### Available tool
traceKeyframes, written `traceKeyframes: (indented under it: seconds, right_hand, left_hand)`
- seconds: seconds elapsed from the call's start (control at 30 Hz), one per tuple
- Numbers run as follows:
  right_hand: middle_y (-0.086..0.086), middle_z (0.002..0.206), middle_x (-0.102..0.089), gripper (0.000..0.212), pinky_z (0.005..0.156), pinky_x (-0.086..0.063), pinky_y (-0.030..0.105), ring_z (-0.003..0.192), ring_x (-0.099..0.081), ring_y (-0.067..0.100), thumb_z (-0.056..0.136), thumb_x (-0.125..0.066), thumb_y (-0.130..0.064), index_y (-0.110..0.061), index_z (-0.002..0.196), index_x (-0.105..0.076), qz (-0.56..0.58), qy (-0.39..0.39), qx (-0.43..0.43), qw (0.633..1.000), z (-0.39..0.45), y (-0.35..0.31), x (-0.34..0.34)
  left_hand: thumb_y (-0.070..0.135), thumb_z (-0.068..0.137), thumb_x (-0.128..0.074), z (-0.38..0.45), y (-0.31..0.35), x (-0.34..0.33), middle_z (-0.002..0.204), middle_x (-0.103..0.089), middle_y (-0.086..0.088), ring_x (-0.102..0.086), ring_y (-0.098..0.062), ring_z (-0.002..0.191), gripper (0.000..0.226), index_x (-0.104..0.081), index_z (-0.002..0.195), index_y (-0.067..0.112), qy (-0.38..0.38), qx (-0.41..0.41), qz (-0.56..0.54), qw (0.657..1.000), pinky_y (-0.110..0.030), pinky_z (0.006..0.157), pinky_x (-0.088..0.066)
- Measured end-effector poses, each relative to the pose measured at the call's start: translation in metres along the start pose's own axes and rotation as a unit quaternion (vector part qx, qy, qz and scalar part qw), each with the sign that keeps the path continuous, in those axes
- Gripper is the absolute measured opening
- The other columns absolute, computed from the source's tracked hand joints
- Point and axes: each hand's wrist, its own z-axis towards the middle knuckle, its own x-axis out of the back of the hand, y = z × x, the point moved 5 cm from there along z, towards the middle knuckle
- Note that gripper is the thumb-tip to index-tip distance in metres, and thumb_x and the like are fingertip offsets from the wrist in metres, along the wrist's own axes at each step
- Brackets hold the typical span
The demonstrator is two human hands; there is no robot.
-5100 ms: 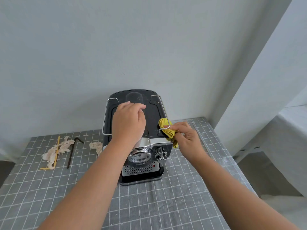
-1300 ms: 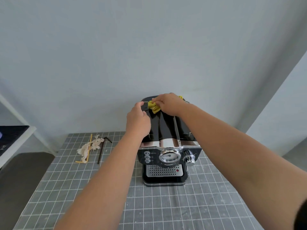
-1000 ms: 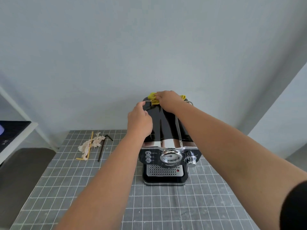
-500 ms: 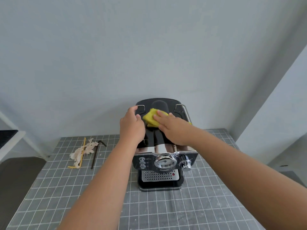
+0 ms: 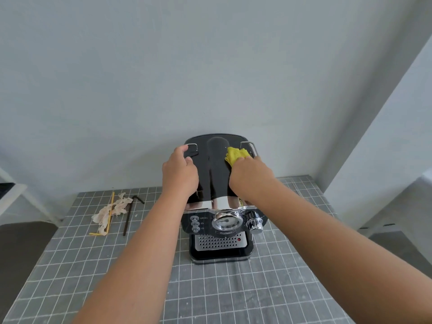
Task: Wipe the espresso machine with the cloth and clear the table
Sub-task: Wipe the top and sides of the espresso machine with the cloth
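Note:
A black and chrome espresso machine (image 5: 222,220) stands on the grey gridded table (image 5: 233,295), its back to the wall. My left hand (image 5: 180,174) grips the machine's top left edge, thumb by the left wire rail. My right hand (image 5: 250,176) holds a yellow cloth (image 5: 235,154) against the glossy black top at its right side, close to the right wire rail. Only the cloth's far end shows past my fingers.
At the table's back left lie a crumpled beige paper wrapper (image 5: 112,210), a yellow straw (image 5: 108,213) and a dark bent straw (image 5: 129,213). A white shelf edge (image 5: 14,192) is at far left. A white panel (image 5: 385,127) rises on the right.
My right hand has carried the cloth from the top's left-centre across to its right side. My left hand stays on the left edge. The view has shifted a little.

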Motion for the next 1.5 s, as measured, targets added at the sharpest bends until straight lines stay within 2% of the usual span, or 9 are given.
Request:
traceKeyframes:
  seconds: [0.1,0.3,0.5,0.67,0.9,1.0,1.3,1.43,1.5]
  right_hand:
    - [0.002,0.105,-0.056,0.012,0.099,-0.023,0.041,0.126,-0.026,0.032,0.086,-0.046,-0.010,-0.017,0.088,-0.055,-0.073,0.012,-0.001,0.997,0.011,-0.003,0.012]
    - [0.004,0.121,-0.054,0.027,0.111,-0.006,0.052,0.134,-0.015,0.035,0.083,-0.043,-0.011,-0.015,0.104,-0.059,-0.060,0.019,-0.022,0.998,0.033,0.005,0.010]
    - [0.002,0.120,-0.052,0.035,0.110,-0.008,0.053,0.131,-0.019,0.029,0.083,-0.040,-0.012,-0.010,0.116,-0.050,0.010,0.071,0.004,0.997,-0.004,0.016,-0.006]
    - [0.004,0.115,-0.053,0.025,0.106,-0.009,0.054,0.129,-0.020,0.030,0.082,-0.037,-0.008,-0.012,0.105,-0.044,0.086,0.048,-0.012,0.995,0.014,0.027,0.003]
    - [0.003,0.137,-0.046,0.033,0.111,-0.008,0.053,0.138,-0.021,0.032,0.096,-0.031,-0.028,-0.015,0.124,-0.046,0.078,0.031,0.033,0.996,0.011,0.025,-0.003]
    - [0.006,0.152,-0.034,0.042,0.115,0.004,0.055,0.147,-0.009,0.033,0.102,-0.025,-0.036,-0.014,0.133,-0.041,0.133,0.007,0.101,0.986,-0.011,0.009,-0.011]
    - [0.007,0.160,-0.017,0.043,0.118,-0.011,0.051,0.149,-0.004,0.024,0.105,-0.024,-0.014,-0.003,0.144,-0.039,0.060,-0.025,0.239,0.969,0.054,-0.030,0.011]
    - [0.007,0.158,-0.023,0.043,0.116,-0.016,0.052,0.149,-0.008,0.024,0.104,-0.027,-0.021,-0.009,0.140,-0.046,-0.014,-0.010,0.236,0.972,0.078,-0.047,0.010]
    - [0.002,0.161,-0.016,0.046,0.119,-0.010,0.049,0.149,-0.006,0.028,0.104,-0.024,-0.027,-0.015,0.147,-0.035,-0.002,0.007,0.238,0.971,0.078,-0.048,0.008]
  left_hand:
    - [0.019,0.101,-0.032,0.000,-0.001,0.001,0.140,-0.050,0.002,-0.045,-0.026,0.126,0.040,-0.041,0.139,0.027,-0.002,0.005,-0.005,1.000,-0.040,0.099,-0.044]
    - [0.019,0.102,-0.032,0.000,0.000,0.002,0.141,-0.049,0.002,-0.041,-0.024,0.130,0.039,-0.042,0.139,0.026,-0.003,0.006,0.000,1.000,-0.039,0.100,-0.042]
    - [0.018,0.102,-0.032,0.000,0.000,0.001,0.143,-0.048,0.001,-0.041,-0.024,0.131,0.039,-0.043,0.138,0.024,-0.001,0.001,0.001,1.000,-0.036,0.099,-0.039]
    - [0.019,0.101,-0.032,-0.001,0.001,0.001,0.142,-0.049,0.001,-0.045,-0.025,0.126,0.039,-0.044,0.137,0.025,0.000,0.007,0.001,1.000,-0.039,0.099,-0.042]
    - [0.019,0.101,-0.032,-0.003,0.000,0.002,0.140,-0.050,0.000,-0.050,-0.025,0.121,0.038,-0.045,0.137,0.025,-0.001,0.013,-0.011,1.000,-0.034,0.091,-0.043]
    - [0.018,0.102,-0.032,-0.002,0.001,0.002,0.140,-0.050,0.000,-0.047,-0.023,0.124,0.038,-0.045,0.136,0.024,0.006,0.010,-0.012,1.000,-0.030,0.089,-0.039]
    - [0.018,0.102,-0.032,0.000,-0.002,0.001,0.142,-0.049,0.000,-0.048,-0.018,0.124,0.037,-0.045,0.136,0.025,0.016,0.034,-0.047,0.998,-0.027,0.089,-0.038]
    - [0.016,0.102,-0.032,-0.001,-0.003,0.003,0.139,-0.050,0.000,-0.051,-0.018,0.119,0.039,-0.043,0.138,0.024,0.019,0.033,-0.053,0.998,-0.028,0.086,-0.039]
    - [0.016,0.101,-0.032,-0.002,-0.003,0.004,0.139,-0.049,0.001,-0.051,-0.018,0.118,0.039,-0.042,0.138,0.025,0.019,0.033,-0.055,0.998,-0.029,0.088,-0.041]
